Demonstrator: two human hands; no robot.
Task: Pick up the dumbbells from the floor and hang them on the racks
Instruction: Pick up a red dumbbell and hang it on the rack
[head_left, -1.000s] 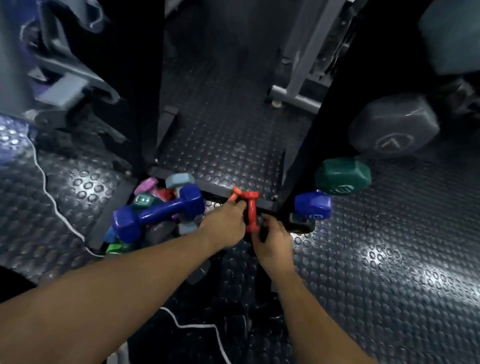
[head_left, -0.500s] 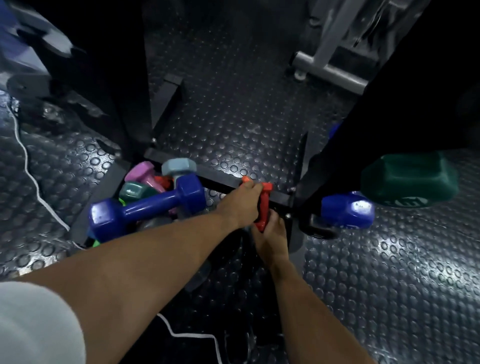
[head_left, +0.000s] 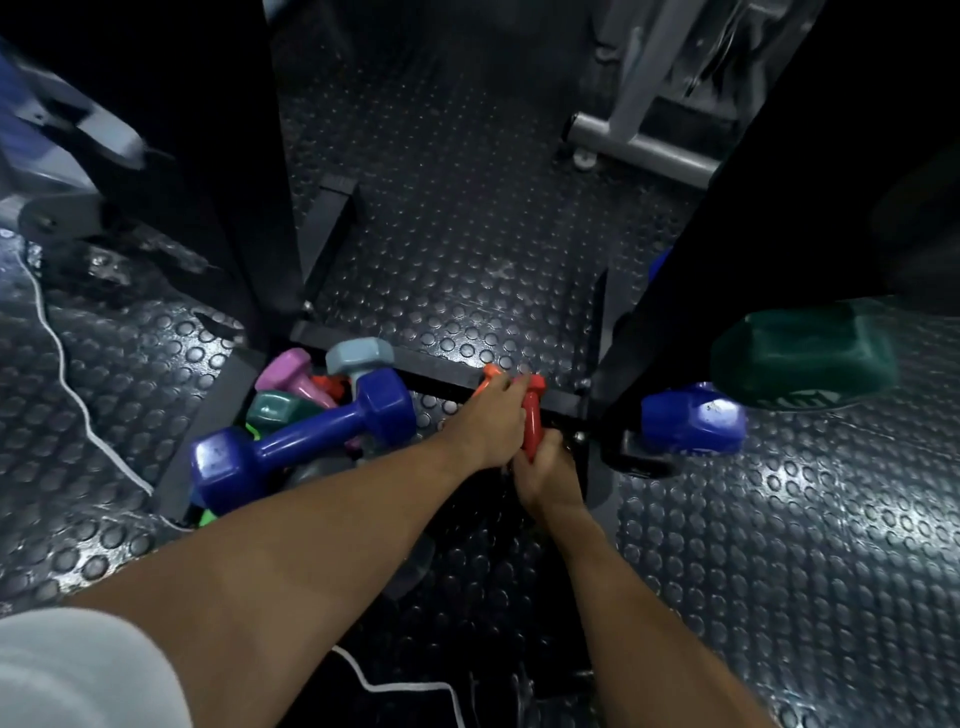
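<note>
I see two bare forearms, no watch-strap or glove visible | white short sleeve (head_left: 78, 670) on my left upper arm

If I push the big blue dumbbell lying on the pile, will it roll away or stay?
The big blue dumbbell has flat-sided heads, so it probably will not roll far. It rests across smaller dumbbells, so it may slide off. It looks rigid and likely heavy.

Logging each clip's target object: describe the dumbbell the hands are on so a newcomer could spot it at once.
Find the black rack base bar crossing the studded rubber floor. Where both forearms converge on it, the left hand and right hand grip a small red dumbbell. It is slimmer than the big blue dumbbell in the pile to its left, and the only one being held.
</note>
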